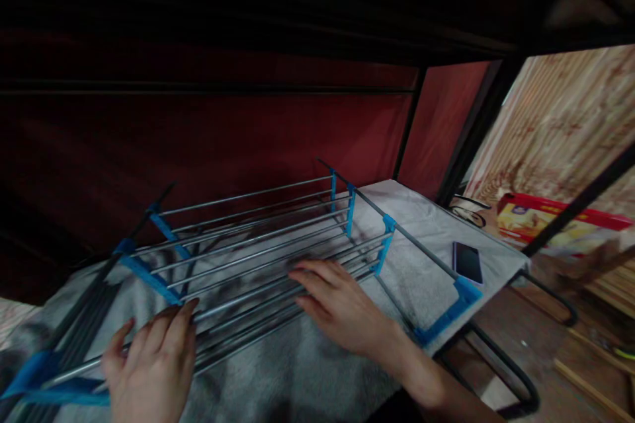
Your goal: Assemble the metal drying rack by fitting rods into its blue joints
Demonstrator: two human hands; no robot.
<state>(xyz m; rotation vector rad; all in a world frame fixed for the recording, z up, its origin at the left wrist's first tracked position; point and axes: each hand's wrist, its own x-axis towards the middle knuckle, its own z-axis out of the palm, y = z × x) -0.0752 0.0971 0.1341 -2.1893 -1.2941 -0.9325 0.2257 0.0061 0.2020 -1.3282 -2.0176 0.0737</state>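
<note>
A shoe-rack-like frame of thin metal rods and blue plastic brackets (387, 238) lies on a grey cloth (297, 370). My left hand (153, 363) is at the near left, its fingers wrapped round the nearest metal rod (233, 304) close to a blue end piece (54, 383). Over the middle of the near rods, my right hand (342, 304) has its thumb and fingers apart, with slight blur at the fingertips. Whether the right fingers touch a rod I cannot tell. A blue corner piece (449, 314) joins the frame's bars at the right.
A phone (467, 263) lies on the cloth at the right. Dark metal posts and a red panel (248, 139) enclose the back. Beyond the right edge are a red and yellow box (560, 225), bent dark tubes (516, 357) and a patterned curtain (575, 125).
</note>
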